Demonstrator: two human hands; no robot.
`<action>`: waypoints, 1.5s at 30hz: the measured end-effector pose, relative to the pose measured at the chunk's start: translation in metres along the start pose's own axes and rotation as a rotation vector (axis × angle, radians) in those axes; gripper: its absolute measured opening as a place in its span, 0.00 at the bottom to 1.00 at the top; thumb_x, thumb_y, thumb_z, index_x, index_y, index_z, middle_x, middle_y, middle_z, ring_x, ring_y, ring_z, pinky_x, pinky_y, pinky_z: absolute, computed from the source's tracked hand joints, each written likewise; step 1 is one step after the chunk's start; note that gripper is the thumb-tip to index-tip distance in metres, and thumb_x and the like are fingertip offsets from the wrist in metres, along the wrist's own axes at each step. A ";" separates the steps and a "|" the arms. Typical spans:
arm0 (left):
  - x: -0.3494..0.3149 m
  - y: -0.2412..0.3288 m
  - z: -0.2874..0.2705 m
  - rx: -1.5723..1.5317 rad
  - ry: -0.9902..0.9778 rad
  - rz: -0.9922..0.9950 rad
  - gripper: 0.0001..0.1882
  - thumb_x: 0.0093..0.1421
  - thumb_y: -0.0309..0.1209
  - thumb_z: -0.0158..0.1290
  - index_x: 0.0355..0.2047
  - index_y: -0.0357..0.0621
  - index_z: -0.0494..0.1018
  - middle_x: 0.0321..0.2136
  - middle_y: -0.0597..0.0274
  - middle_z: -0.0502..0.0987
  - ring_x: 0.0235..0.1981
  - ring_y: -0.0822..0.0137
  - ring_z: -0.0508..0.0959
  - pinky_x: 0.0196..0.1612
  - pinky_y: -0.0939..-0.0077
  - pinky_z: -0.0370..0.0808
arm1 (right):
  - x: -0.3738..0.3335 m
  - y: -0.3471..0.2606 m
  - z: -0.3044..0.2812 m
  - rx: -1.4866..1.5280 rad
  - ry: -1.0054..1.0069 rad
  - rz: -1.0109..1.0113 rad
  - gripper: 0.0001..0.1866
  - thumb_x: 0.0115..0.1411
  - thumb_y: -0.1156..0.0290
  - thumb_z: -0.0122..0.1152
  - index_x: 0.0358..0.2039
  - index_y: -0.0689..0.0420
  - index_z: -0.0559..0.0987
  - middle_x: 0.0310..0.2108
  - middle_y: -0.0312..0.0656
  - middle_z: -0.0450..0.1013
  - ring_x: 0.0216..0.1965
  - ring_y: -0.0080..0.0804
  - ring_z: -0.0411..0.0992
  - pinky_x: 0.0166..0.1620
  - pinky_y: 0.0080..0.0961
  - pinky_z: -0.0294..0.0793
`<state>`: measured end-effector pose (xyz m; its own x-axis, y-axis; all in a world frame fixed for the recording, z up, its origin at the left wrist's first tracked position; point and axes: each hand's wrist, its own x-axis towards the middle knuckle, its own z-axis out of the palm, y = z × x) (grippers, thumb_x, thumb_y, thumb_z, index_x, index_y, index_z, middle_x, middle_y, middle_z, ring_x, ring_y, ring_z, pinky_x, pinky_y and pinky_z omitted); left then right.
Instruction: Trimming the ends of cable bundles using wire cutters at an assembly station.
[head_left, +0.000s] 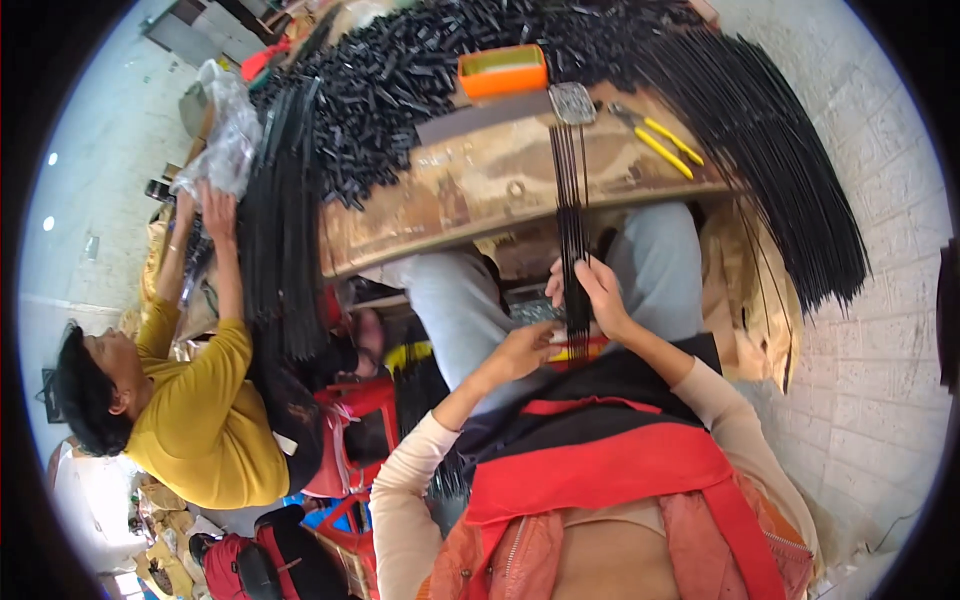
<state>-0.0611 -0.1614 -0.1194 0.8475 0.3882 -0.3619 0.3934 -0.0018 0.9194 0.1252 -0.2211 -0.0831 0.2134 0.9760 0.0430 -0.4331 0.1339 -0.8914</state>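
A slim bundle of long, thin black rods [571, 225] lies over my lap, its far ends above the wooden table. My right hand [600, 292] is closed around the bundle near its lower part, with the thumb on top. Just left of the bundle's near end is my left hand [522, 356], its fingers apart and loosely bent toward the rods; whether the fingertips touch them is unclear. Beyond the far ends sits a small clear dish [572, 103] of tiny pale pieces. Pliers with yellow handles [657, 140] lie to its right.
Small black parts [390, 110] are heaped across the back of the wooden table [470, 185], beside an orange box [503, 72]. Long black rods [770, 130] hang off the right side, more [285, 220] at the left. A co-worker [200, 410] in yellow handles a plastic bag [222, 130].
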 end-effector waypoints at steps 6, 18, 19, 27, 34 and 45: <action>-0.010 0.096 -0.055 0.203 0.047 0.128 0.16 0.64 0.26 0.52 0.52 0.39 0.71 0.40 0.59 0.78 0.42 0.70 0.77 0.44 0.76 0.75 | 0.040 -0.033 0.010 -0.093 0.183 -0.042 0.16 0.66 0.63 0.52 0.47 0.63 0.70 0.38 0.44 0.75 0.35 0.26 0.75 0.41 0.23 0.76; 0.050 0.158 -0.114 0.048 0.642 0.219 0.10 0.67 0.25 0.47 0.46 0.34 0.71 0.34 0.59 0.78 0.34 0.71 0.79 0.37 0.80 0.76 | 0.071 -0.020 0.004 -0.051 0.158 0.031 0.10 0.65 0.72 0.53 0.45 0.63 0.71 0.34 0.38 0.73 0.31 0.20 0.70 0.38 0.18 0.70; 0.046 0.148 -0.107 -0.026 0.660 0.229 0.11 0.66 0.26 0.48 0.47 0.34 0.68 0.34 0.57 0.78 0.34 0.69 0.80 0.36 0.78 0.77 | 0.070 -0.021 0.006 -0.047 0.149 0.028 0.10 0.65 0.72 0.53 0.45 0.63 0.71 0.34 0.38 0.73 0.32 0.21 0.70 0.38 0.19 0.71; 0.025 0.114 -0.042 -0.438 0.638 0.254 0.19 0.63 0.23 0.51 0.54 0.32 0.64 0.46 0.52 0.77 0.45 0.67 0.78 0.49 0.76 0.74 | 0.040 -0.020 0.013 -0.024 0.053 0.026 0.12 0.64 0.74 0.55 0.46 0.63 0.70 0.36 0.40 0.73 0.36 0.24 0.73 0.42 0.21 0.72; 0.048 0.131 -0.057 -0.680 0.214 0.287 0.20 0.65 0.26 0.49 0.56 0.37 0.66 0.53 0.53 0.74 0.51 0.66 0.76 0.53 0.73 0.72 | 0.019 -0.004 0.011 -0.050 -0.043 0.048 0.15 0.65 0.71 0.54 0.50 0.63 0.70 0.39 0.40 0.73 0.38 0.23 0.74 0.44 0.22 0.73; 0.032 0.131 -0.055 -0.742 0.185 0.364 0.19 0.66 0.28 0.48 0.56 0.36 0.67 0.51 0.54 0.74 0.53 0.61 0.75 0.57 0.69 0.70 | 0.078 -0.165 0.021 -0.658 0.039 -0.316 0.22 0.71 0.59 0.40 0.57 0.61 0.68 0.48 0.46 0.73 0.50 0.32 0.72 0.55 0.28 0.69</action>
<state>-0.0023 -0.0988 -0.0019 0.7784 0.6256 -0.0517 -0.2838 0.4242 0.8600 0.1945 -0.1638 0.0766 0.2773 0.8993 0.3383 0.2682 0.2657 -0.9260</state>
